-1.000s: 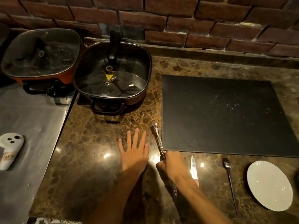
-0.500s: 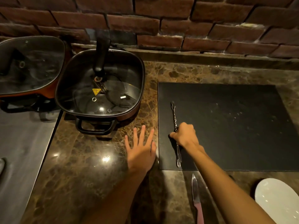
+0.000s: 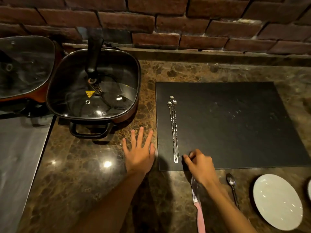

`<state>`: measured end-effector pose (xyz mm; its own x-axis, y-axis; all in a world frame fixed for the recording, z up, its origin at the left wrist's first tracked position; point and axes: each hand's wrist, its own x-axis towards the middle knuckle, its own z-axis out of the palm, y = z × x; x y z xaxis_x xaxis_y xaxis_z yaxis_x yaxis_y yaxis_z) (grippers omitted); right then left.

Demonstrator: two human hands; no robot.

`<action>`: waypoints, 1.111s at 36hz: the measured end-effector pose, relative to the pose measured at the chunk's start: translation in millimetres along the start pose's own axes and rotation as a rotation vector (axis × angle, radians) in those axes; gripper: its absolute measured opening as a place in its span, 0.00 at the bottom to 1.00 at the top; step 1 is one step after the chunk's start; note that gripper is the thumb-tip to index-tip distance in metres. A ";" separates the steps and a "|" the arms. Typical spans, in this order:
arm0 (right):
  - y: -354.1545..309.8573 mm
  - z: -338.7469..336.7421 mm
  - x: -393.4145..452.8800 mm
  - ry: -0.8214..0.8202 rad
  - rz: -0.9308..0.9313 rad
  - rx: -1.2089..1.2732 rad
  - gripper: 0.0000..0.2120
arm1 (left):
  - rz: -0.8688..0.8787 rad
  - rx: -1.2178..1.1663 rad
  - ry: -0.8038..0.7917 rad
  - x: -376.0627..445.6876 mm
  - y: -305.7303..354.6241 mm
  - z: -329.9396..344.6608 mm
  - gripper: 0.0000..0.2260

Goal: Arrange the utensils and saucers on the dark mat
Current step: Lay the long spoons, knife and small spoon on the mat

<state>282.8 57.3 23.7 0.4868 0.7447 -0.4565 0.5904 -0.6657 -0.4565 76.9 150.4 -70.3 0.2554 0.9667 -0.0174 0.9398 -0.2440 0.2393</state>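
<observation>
A dark mat (image 3: pixel 235 125) lies on the marble counter. Three long twisted steel bar forks (image 3: pixel 174 130) rest side by side along its left edge, tines toward me. My right hand (image 3: pixel 199 163) hovers over the mat's near edge just right of the tines, fingers loosely curled and blurred, holding nothing. My left hand (image 3: pixel 139 152) lies flat on the counter left of the mat, fingers spread. A pink-handled knife (image 3: pixel 197 206), a spoon (image 3: pixel 232 185) and a white saucer (image 3: pixel 277 200) sit on the counter near the mat's front edge. The rim of another saucer (image 3: pixel 309 189) shows at the right border.
Two square electric pans with glass lids stand at the left, the closer pan (image 3: pixel 94 88) next to the mat and a second pan (image 3: pixel 21 68) beyond it. A brick wall (image 3: pixel 168 22) runs behind. A grey steel surface (image 3: pixel 18 157) adjoins the counter at left.
My right hand carried the forks from the counter onto the mat, laid them down, let go and drew back toward the near edge. My left hand stayed flat.
</observation>
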 end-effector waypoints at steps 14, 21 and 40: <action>82.7 24.8 -117.8 -0.183 0.120 -0.106 0.13 | 0.011 0.018 -0.044 -1.7 0.6 -9.7 0.25; 71.6 20.1 -120.9 -0.167 0.160 -0.080 0.13 | 0.001 0.018 -0.077 -3.0 2.1 -14.2 0.25; 12.1 -42.3 62.3 0.114 -0.032 -0.026 0.12 | 0.072 0.063 0.107 -0.5 -7.7 6.3 0.25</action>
<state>347.5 97.7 22.0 0.5367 0.7671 -0.3513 0.6224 -0.6411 -0.4491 71.0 151.3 -78.2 0.3005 0.9483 0.1023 0.9331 -0.3145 0.1743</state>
